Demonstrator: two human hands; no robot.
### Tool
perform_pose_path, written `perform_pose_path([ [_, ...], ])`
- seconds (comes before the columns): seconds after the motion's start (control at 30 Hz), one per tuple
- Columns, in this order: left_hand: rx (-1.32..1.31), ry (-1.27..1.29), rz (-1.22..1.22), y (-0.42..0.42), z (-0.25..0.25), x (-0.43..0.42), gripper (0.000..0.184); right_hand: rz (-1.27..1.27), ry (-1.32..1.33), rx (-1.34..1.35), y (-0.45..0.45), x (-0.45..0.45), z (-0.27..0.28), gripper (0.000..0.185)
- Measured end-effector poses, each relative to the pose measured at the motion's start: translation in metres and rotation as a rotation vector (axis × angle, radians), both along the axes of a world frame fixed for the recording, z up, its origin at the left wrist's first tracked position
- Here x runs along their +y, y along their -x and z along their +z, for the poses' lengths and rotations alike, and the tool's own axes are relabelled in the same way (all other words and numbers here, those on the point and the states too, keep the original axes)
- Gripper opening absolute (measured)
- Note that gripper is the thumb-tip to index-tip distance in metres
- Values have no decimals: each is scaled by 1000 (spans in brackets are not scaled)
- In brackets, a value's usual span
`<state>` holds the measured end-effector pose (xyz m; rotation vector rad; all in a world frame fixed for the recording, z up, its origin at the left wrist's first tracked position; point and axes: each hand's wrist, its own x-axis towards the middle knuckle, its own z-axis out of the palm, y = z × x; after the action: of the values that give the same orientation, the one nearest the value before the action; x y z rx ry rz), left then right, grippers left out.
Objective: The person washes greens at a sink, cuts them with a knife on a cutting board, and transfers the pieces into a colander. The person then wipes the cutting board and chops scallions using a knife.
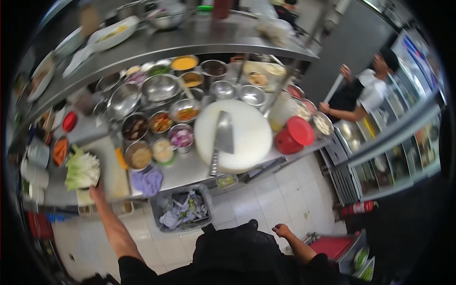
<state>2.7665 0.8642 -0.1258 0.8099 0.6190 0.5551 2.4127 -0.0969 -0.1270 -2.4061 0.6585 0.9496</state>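
At the left of the counter, my left hand (pixel 96 191) is closed at the near edge of a bowl heaped with pale green leafy vegetable (pixel 83 168), over a cutting board (pixel 114 178). The bowl is mostly hidden under the leaves. My right hand (pixel 282 230) hangs low over the floor, its fingers curled; anything inside them is too small to make out. A cleaver (pixel 223 137) lies on the round white chopping block (pixel 256 130), its handle toward me. The purple cloth (pixel 147 182) lies at the counter's front edge.
Metal bowls of ingredients (pixel 160 121) crowd the counter under a steel shelf (pixel 190 42). A trash bin (pixel 209 221) stands below the front edge. A red container (pixel 287 142) sits right of the block. Another person (pixel 368 90) stands at the right, holding a pole, near a glass-door fridge.
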Motion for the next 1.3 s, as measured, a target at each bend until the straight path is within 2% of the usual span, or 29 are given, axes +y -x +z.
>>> perform_pose_path([
  [0.03,-79,179,6,4,-2,9,42,-72,-5,50,9,2,2,50],
  [0.1,128,214,-21,19,26,-13,51,-188,-29,149,18,10,9,54],
  [0.13,195,185,-46,32,25,-12,61,-319,-115,282,20,18,22,73],
  [0.17,226,251,-78,48,32,-21,74,-488,-139,325,22,25,32,78],
  [0.23,285,92,-98,88,49,-77,80,-825,-200,413,13,53,80,88],
  [0.27,92,187,-405,108,18,-75,73,-907,-270,437,14,55,92,98],
  [0.3,376,-128,-431,137,10,-117,48,-1068,-385,414,25,51,81,93],
  [0.33,468,-154,-406,173,57,-214,53,-1217,-506,385,40,50,67,88],
  [0.37,549,-123,-497,212,25,-243,60,-1369,-621,364,56,48,51,83],
  [0.4,751,125,-449,247,-1,-286,71,-1442,-686,366,66,40,39,81],
  [0.43,928,328,-678,283,-36,-318,76,-1442,-701,367,68,31,33,79],
  [0.47,1049,358,-815,303,-43,-365,74,-1429,-702,375,72,19,26,77],
  [0.57,1151,273,-1048,311,-46,-495,68,-1319,-664,350,78,-26,-5,72],
  [0.7,1141,173,-1206,300,-34,-617,60,-1098,-550,297,85,-92,-25,64],
  [0.87,1137,111,-1320,286,-18,-713,52,-859,-413,260,107,-162,-50,55],
  [0.97,1131,55,-1415,273,-28,-750,52,-774,-358,256,125,-191,-61,50],
  [1.07,1117,9,-1515,257,-67,-770,52,-705,-321,259,135,-216,-71,45],
  [1.13,1127,-127,-1588,243,-91,-780,52,-678,-302,248,133,-233,-80,42],
  [1.23,1091,-1000,-1824,201,-19,-831,56,-703,-283,198,111,-267,-93,38],
  [1.3,999,-1140,-1639,185,-22,-857,60,-757,-294,114,86,-294,-99,49],
])
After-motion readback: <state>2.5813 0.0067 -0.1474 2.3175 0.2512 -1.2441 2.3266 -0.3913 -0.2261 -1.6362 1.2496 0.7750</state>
